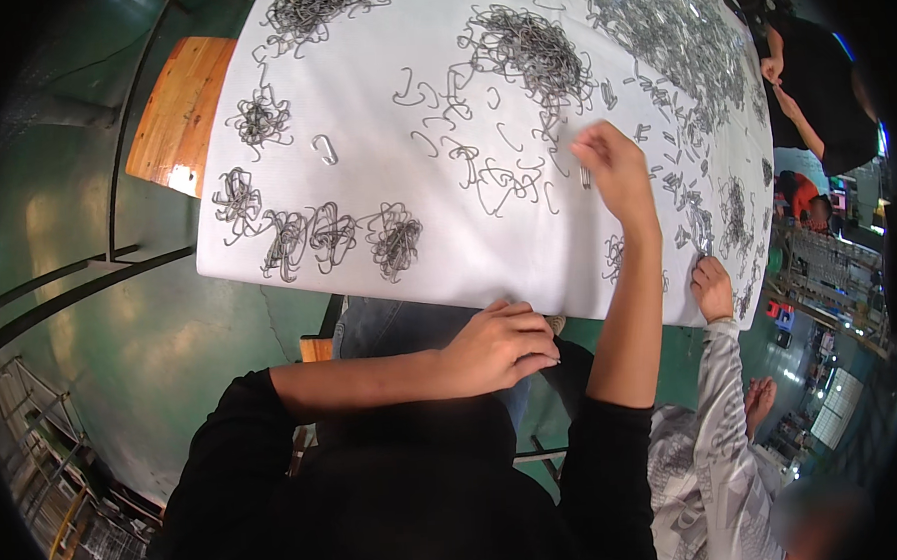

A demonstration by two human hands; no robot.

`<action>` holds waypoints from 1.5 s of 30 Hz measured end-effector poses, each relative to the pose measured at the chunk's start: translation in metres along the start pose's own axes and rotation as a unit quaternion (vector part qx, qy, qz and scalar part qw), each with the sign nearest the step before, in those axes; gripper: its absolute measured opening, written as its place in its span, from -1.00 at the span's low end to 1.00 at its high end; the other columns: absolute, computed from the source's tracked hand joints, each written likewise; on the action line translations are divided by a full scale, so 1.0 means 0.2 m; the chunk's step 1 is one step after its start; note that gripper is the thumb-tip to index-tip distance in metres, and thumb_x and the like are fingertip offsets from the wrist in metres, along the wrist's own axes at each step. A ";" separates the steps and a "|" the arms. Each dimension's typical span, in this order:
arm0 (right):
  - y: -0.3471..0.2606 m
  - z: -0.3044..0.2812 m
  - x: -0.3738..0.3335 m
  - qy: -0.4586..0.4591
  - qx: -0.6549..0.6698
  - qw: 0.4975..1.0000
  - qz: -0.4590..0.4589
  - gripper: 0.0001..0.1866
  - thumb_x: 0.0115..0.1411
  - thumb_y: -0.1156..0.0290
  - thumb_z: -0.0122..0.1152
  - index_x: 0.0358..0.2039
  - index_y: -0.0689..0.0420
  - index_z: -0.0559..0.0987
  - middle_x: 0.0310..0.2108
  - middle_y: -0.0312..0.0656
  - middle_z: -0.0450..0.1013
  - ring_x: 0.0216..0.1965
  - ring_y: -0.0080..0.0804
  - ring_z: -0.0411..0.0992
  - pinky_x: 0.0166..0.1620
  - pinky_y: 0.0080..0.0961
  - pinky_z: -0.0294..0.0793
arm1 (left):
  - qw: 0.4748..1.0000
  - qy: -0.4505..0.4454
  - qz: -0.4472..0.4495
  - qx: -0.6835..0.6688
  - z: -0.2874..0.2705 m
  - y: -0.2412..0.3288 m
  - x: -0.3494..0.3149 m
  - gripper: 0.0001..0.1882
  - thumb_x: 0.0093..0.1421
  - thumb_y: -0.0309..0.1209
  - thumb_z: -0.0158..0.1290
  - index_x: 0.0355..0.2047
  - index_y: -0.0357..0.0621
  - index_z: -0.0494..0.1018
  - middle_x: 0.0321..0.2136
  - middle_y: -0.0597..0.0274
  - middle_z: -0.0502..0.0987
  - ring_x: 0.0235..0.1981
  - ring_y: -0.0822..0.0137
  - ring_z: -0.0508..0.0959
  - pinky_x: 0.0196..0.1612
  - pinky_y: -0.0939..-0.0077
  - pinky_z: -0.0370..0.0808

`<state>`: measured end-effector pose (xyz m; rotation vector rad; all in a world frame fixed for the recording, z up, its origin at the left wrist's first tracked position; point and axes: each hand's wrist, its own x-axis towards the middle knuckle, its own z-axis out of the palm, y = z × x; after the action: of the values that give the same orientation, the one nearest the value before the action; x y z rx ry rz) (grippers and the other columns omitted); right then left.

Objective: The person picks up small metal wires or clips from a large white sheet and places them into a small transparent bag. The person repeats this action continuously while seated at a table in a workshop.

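Right hand (612, 163) was stretched out over the white table (361, 104), fingers pinched shut on a small metal piece (585, 178) that hung just below the fingertips; left hand (496, 346) lay curled and loose at the near table edge, palm down, grasping nothing visible. Best done, by judgement, with a light pinch near one end of the piece, lifted straight up so the neighbouring wire hooks (484, 173) just left of the right hand did not snag and drag along; steadying the white sheet with the left hand would keep it from creeping.

Counted, left of the right hand and beyond the left: four small tangled bundles (336, 235) in a row, two more bundles (258, 118) farther off, two large heaps (528, 46) beyond the right hand, plus a broad scatter of loose pieces (679, 50) to the right, too many and too small to count. Two own hands; beside the right elbow, a co-worker's hand (711, 287) on the table edge, and another person's hands (775, 71) farther right. One wooden bench (176, 112) far left of both hands.
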<state>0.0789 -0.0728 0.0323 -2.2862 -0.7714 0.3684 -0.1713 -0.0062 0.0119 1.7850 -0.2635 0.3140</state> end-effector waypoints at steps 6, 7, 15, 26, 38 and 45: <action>0.11 -0.13 -0.28 0.072 -0.034 0.994 0.075 -0.87 0.13 0.49 0.25 -0.31 0.25 0.57 -0.41 -0.28 0.51 -0.41 -0.55 0.41 -0.28 -0.63 0.40 | 1.000 0.005 0.013 -0.005 0.00 -0.04 0.01 -0.90 0.00 -0.41 0.26 -0.43 -0.01 0.58 -0.36 0.42 0.53 -0.31 0.37 0.49 -0.22 0.46 0.39; 0.10 -0.10 -0.27 0.068 -0.027 0.997 0.032 -0.88 0.12 0.50 0.24 -0.32 0.24 0.57 -0.40 -0.23 0.52 -0.39 -0.46 0.45 -0.27 -0.57 0.42 | 1.000 0.007 0.021 0.001 0.00 -0.04 0.01 -0.88 -0.01 -0.42 0.27 -0.42 0.00 0.59 -0.36 0.42 0.53 -0.33 0.37 0.49 -0.24 0.47 0.40; -0.24 0.31 0.30 -0.010 -0.143 0.989 0.028 -0.79 0.11 0.28 0.27 -0.31 0.12 0.63 -0.30 -0.11 0.56 -0.26 -0.14 0.53 -0.15 -0.32 0.47 | 1.000 -0.016 0.010 -0.006 0.00 0.00 0.00 -0.91 0.02 -0.42 0.22 -0.43 -0.03 0.55 -0.39 0.42 0.50 -0.29 0.36 0.46 -0.18 0.43 0.37; -0.23 0.36 0.31 -0.040 -0.080 0.996 0.027 -0.83 0.16 0.29 0.23 -0.34 0.11 0.57 -0.26 -0.20 0.48 -0.17 -0.21 0.47 -0.12 -0.27 0.43 | 1.000 -0.002 0.023 -0.019 -0.01 -0.03 0.01 -0.92 0.05 -0.38 0.21 -0.46 -0.04 0.54 -0.41 0.43 0.47 -0.31 0.38 0.45 -0.18 0.45 0.34; -0.16 0.28 0.24 -0.110 0.491 0.862 0.069 -0.86 0.24 0.42 0.13 -0.20 0.16 0.52 -0.15 -0.21 0.43 -0.13 -0.36 0.38 -0.11 -0.47 0.36 | 0.999 0.008 0.027 -0.028 0.00 -0.06 -0.01 -0.92 0.05 -0.37 0.20 -0.46 -0.05 0.54 -0.39 0.41 0.48 -0.29 0.38 0.46 -0.17 0.44 0.36; -0.18 0.29 0.29 -0.178 0.380 0.905 0.072 -0.80 0.19 0.37 0.22 -0.22 0.18 0.57 -0.24 -0.26 0.50 -0.34 -0.48 0.42 -0.29 -0.53 0.40 | 0.999 0.000 0.028 -0.021 0.01 -0.06 -0.02 -0.91 0.05 -0.36 0.20 -0.45 -0.04 0.54 -0.38 0.41 0.48 -0.29 0.38 0.46 -0.17 0.44 0.35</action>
<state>0.0830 0.0149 0.0114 -1.5455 -0.4957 0.9859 -0.1712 -0.0051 -0.0014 1.7385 -0.3179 0.3453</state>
